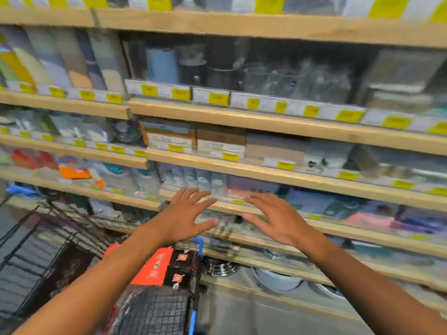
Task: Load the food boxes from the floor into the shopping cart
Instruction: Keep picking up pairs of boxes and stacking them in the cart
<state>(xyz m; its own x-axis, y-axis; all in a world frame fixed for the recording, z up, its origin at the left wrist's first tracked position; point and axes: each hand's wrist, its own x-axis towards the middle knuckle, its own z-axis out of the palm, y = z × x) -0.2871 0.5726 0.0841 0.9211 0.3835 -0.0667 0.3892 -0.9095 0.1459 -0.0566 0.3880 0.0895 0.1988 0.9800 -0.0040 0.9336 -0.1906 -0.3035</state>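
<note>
Left hand (185, 213): fingers spread, grip released, holding nothing, raised before the wooden store shelves (278, 176).
Right hand (275, 218): the same, palm down; both look free for the next lift.
Red-and-black printed food box (167, 264): lies inside the black wire shopping cart (154, 310), below the left forearm.
Floor (242, 310): the grey strip in view shows no boxes.

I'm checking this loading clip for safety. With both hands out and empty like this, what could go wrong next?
The left hand and right hand reach out open near the shelf edge; they might knock packaged goods off. The shopping cart sits close below, so forearms could catch its wire rim.
</note>
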